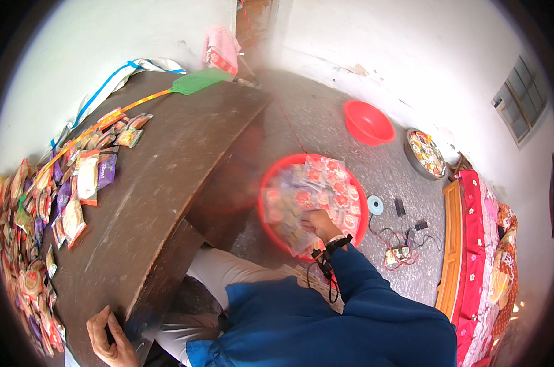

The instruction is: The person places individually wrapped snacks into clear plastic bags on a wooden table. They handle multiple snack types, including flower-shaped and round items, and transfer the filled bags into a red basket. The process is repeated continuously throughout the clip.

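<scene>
On my right, a red plastic basin stands on the floor, heaped with clear sealed packets that carry red printed shapes. My right hand reaches down among them with bent fingers touching the heap; whether a packet is gripped is hidden. A dark wooden table is on my left. My left hand rests by its near edge, loosely curled, thumb and fingers slightly apart, nothing visible in it. Many small wrapped food packets are piled along the table's far left side.
A green fly swatter with an orange handle lies across the table. Beyond are an empty red basin and a metal basin of packets. Cables with a power strip lie on the floor. A wooden bed frame bounds the right.
</scene>
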The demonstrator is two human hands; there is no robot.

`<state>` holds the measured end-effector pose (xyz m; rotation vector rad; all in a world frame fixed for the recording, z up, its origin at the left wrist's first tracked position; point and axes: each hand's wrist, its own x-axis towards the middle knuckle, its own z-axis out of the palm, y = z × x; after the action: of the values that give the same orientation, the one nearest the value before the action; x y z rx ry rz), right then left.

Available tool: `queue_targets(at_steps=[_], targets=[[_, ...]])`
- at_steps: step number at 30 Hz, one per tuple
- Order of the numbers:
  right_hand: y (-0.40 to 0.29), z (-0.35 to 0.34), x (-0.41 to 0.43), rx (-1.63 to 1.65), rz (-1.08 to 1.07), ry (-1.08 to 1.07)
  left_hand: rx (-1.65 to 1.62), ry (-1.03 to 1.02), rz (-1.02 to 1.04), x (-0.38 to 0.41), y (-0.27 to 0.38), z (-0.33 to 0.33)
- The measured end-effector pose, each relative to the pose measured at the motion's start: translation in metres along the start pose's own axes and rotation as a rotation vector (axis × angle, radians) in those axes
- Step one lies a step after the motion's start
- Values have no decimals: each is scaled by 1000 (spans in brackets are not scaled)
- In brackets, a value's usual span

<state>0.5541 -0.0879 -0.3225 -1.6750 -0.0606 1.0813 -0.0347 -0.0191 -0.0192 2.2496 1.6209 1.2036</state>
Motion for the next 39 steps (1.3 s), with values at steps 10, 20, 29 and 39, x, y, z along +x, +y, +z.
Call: queue_targets(at_steps=[10,20,29,39], targets=[[-92,159,-118,-132,-763,-250,-41,115,56,9,20,3],[-161,250,-250,-194,-1243,-485,-10,142,136,7,20,-3],[-172,337,-288,-407,-1082,-828,-85,174,142,-1,12,0],[-158,354,-282,-558,-1360,-685,235,476,112,-19,-13,-46]])
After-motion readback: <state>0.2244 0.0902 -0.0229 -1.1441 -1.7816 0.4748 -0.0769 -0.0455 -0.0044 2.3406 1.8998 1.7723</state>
